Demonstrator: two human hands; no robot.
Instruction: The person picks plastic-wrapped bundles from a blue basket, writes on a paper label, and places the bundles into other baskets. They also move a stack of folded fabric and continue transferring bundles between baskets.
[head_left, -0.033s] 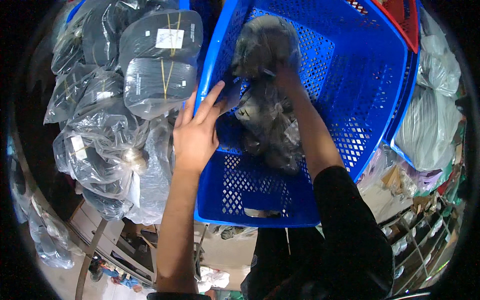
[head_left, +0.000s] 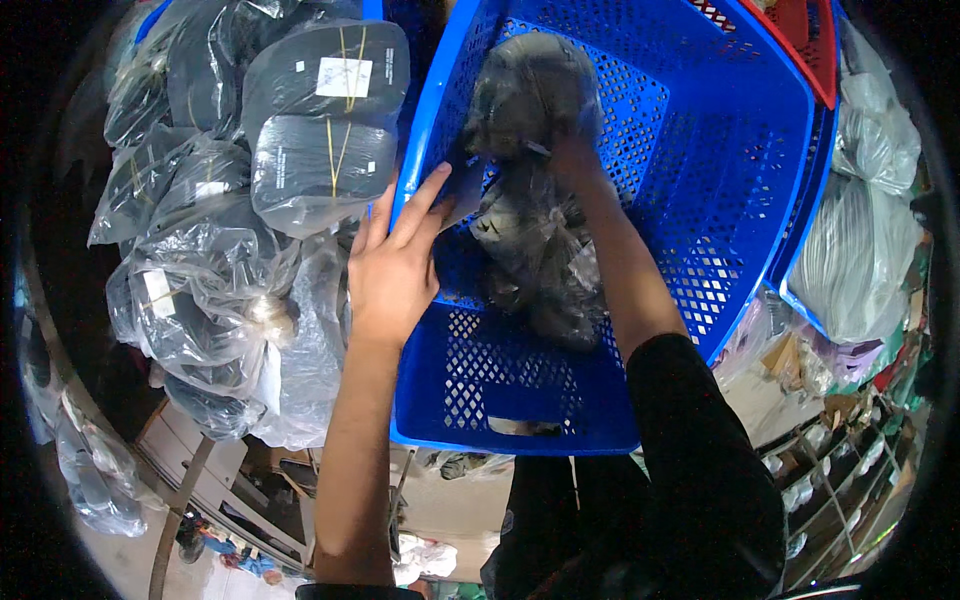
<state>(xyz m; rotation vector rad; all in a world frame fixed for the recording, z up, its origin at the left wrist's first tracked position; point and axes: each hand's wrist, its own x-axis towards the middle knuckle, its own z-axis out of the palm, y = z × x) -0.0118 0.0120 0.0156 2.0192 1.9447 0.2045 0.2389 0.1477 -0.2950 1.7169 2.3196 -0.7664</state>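
Left hand point(head_left: 392, 268) fingers point(head_left: 425, 195) spread and laid flat over the left rim of the blue perforated crate point(head_left: 700, 190), palm on the outside wall, fingertips just reaching inside; they pinch nothing. Right hand point(head_left: 572, 160) deep in the crate, fingers mostly hidden behind crinkled plastic; they seem closed on the neck of a clear bag of dark grey items point(head_left: 530, 240), though how tightly I cannot tell. The bag hangs from the middle of the crate toward its near wall and fills the left half; the right half shows bare mesh. Risks, as I judge them: the film is thin and slack, so a grip on plastic alone could tear it or slip, dropping the load back in; a corner could snag in the crate's holes; the crate looks tilted and is steadied by one flat hand only, so a hard pull might shift it. Outward: a heap of bagged dark bundles point(head_left: 310, 150) tied with yellow bands just beside the crate's left edge, a red crate point(head_left: 810, 40) at the far right corner, pale bagged goods point(head_left: 860, 240) beyond the right edge.
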